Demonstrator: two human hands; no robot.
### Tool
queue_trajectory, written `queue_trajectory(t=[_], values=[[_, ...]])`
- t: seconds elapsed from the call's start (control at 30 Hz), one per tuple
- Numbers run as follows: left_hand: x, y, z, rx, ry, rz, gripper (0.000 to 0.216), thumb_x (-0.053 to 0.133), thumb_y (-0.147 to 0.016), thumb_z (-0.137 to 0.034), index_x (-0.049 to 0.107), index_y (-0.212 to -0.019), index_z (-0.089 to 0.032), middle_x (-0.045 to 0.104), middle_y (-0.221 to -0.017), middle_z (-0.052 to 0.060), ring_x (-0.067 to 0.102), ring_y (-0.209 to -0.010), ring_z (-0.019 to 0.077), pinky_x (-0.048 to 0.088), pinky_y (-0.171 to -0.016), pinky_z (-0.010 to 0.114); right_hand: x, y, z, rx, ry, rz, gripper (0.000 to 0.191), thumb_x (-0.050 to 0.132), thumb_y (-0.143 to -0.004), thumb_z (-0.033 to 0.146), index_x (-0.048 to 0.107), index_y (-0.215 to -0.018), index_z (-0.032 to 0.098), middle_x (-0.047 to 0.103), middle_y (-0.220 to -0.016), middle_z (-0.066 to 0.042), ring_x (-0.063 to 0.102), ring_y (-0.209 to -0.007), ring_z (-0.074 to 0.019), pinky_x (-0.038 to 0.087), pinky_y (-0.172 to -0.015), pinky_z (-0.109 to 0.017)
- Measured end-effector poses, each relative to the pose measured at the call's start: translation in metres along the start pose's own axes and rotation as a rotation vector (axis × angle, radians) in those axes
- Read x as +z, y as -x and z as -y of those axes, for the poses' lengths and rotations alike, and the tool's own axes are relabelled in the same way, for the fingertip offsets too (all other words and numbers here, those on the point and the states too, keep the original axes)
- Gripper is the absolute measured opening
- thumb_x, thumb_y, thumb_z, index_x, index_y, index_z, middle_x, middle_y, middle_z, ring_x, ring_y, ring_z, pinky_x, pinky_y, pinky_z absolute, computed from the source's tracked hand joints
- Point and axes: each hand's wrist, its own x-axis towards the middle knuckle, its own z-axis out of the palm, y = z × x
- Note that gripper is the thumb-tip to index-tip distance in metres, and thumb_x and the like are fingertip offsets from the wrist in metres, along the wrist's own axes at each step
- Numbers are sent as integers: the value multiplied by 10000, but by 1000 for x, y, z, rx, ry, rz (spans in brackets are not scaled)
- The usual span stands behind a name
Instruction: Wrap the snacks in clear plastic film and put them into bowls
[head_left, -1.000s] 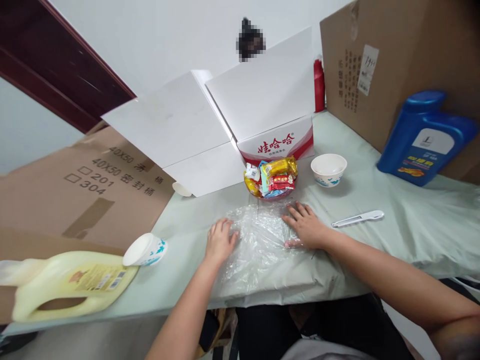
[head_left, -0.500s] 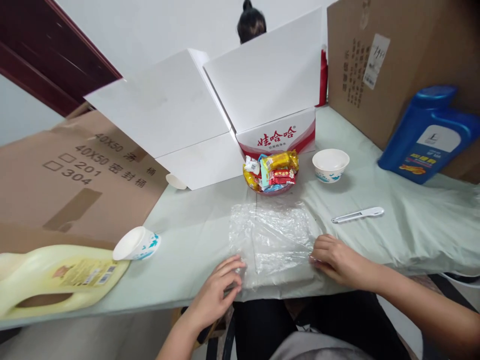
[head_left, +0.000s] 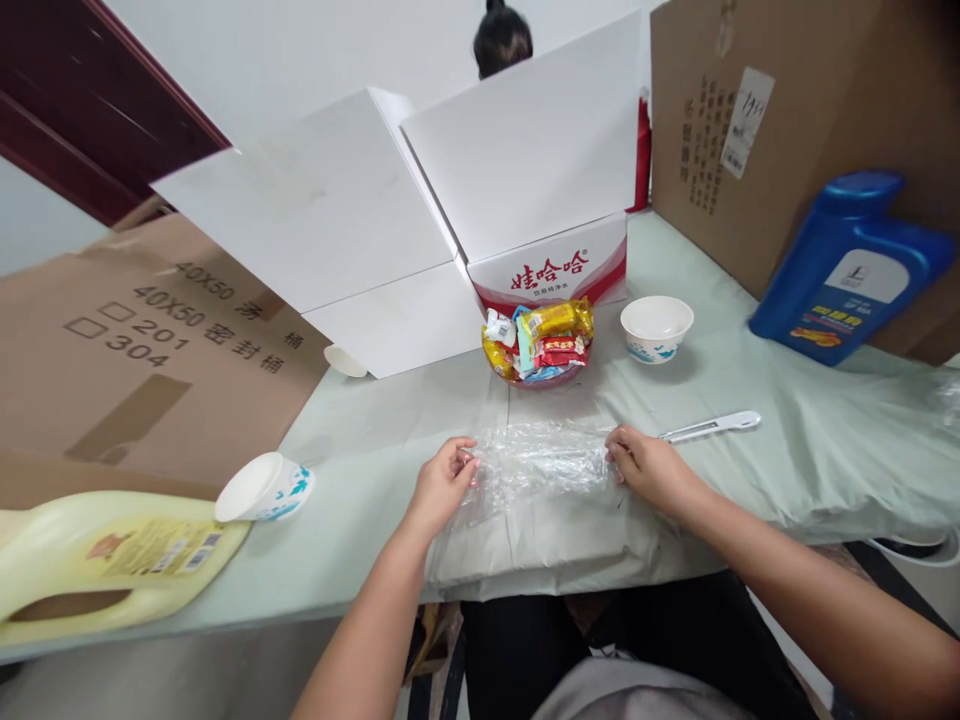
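A crumpled sheet of clear plastic film [head_left: 541,462], perhaps a bag, lies on the table between my hands. My left hand [head_left: 448,480] pinches its left edge, thumb against the fingers. At the opposite edge, my right hand [head_left: 643,462] grips the film with curled fingers. Just beyond the film sits a bowl heaped with wrapped snacks [head_left: 541,340] in yellow, red and blue. A white utility knife [head_left: 712,427] lies to the right of my right hand, and a paper bowl [head_left: 657,330] with blue print stands behind it.
A tipped paper bowl [head_left: 266,488] leans by a pale yellow jug [head_left: 120,560] at left. An opened white carton [head_left: 551,270] stands at the back, between large brown boxes [head_left: 757,150]. A blue bottle [head_left: 847,270] is at right. Behind the carton, a person's head [head_left: 502,40] shows.
Both hands have moved away from me across the table, drawing the film's near edge forward. The film is now folded or bunched into a narrower strip. The left fingers have closed on its edge.
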Motion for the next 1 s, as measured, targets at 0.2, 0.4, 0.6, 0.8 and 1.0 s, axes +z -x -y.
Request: queue_trajectory(t=[0.2, 0.4, 0.6, 0.8, 1.0], values=[[14, -11, 12, -75, -236, -52, 266, 556, -823, -297, 564, -1077, -218, 633, -781, -33, 604, -499, 109, 476, -615, 254, 5, -20, 5, 61, 543, 15, 249, 323, -998, 231, 553, -1057, 157, 727, -929, -123, 692, -853, -246, 405, -670, -299], [21, -12, 14, -72, -475, -133, 279, 597, -863, -295, 583, -1133, -226, 674, -833, 9, 665, -755, 179, 462, -718, 268, 9, -27, 1, 73, 626, 25, 230, 358, -986, 253, 537, -1081, 144, 720, -933, -156, 699, -851, -276, 422, -678, -317], [16, -15, 6, -23, -717, -240, 302, 550, -901, -264, 590, -1187, -175, 680, -999, 102, 655, -873, 238, 478, -763, 329, 9, -22, 5, 81, 644, 16, 239, 383, -980, 276, 526, -1118, 142, 718, -970, -148, 695, -889, -266, 424, -682, -306], [34, 9, -6, 552, -719, 3, 383, 460, -959, -377, 587, -1271, -196, 601, -1287, 130, 485, -1270, 300, 369, -1062, 465, 2, -22, 3, 38, 410, -66, 418, 429, -960, 332, 458, -1309, 102, 729, -936, -135, 682, -904, -274, 442, -740, -336], [53, 19, 3, 504, -732, 312, 645, 445, -938, -556, 290, -1508, -295, 240, -1604, 70, 105, -1490, 342, 132, -1164, 605, -1, -10, -4, -158, -105, 8, 675, 582, -832, 311, 318, -1433, 155, 693, -1026, -69, 649, -812, -172, 490, -741, -286]])
